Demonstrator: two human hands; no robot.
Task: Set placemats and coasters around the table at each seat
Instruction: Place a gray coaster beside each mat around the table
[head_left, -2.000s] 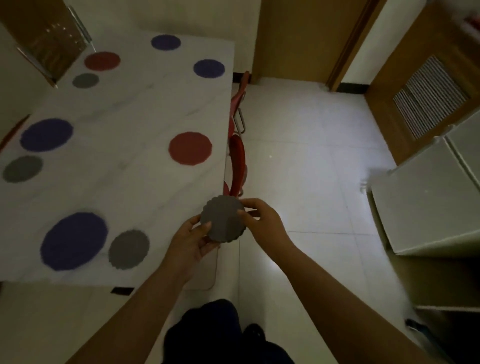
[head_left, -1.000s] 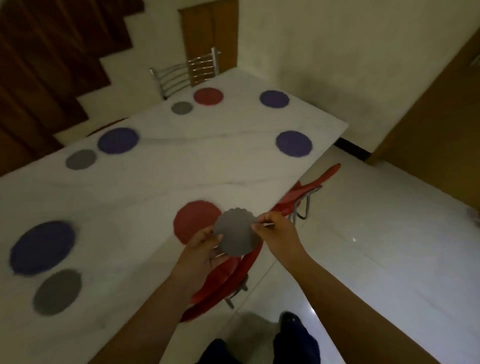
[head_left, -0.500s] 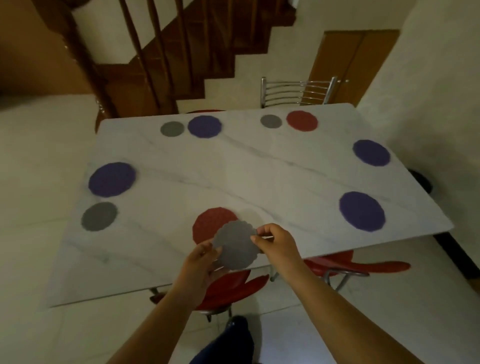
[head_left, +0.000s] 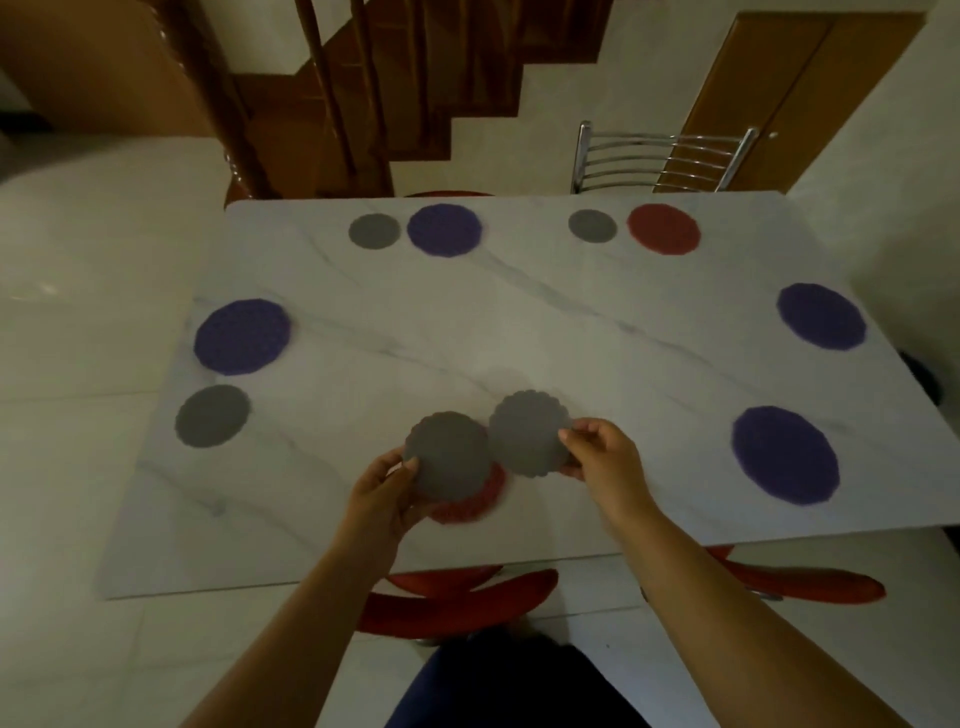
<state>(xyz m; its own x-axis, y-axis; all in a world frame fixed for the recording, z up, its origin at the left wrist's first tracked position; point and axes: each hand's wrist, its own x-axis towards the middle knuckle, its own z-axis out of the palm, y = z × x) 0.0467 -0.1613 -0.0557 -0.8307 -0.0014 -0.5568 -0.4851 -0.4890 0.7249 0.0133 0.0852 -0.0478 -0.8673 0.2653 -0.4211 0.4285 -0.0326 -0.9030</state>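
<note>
Two grey coasters, one pinched in the left hand (head_left: 382, 493), one in the right hand (head_left: 605, 457), half hide the red placemat (head_left: 475, 501).

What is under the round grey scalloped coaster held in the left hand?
Under the grey scalloped coaster in the left hand lies a round red placemat on the white marble table. Only its lower right edge shows; the rest is covered.
</note>
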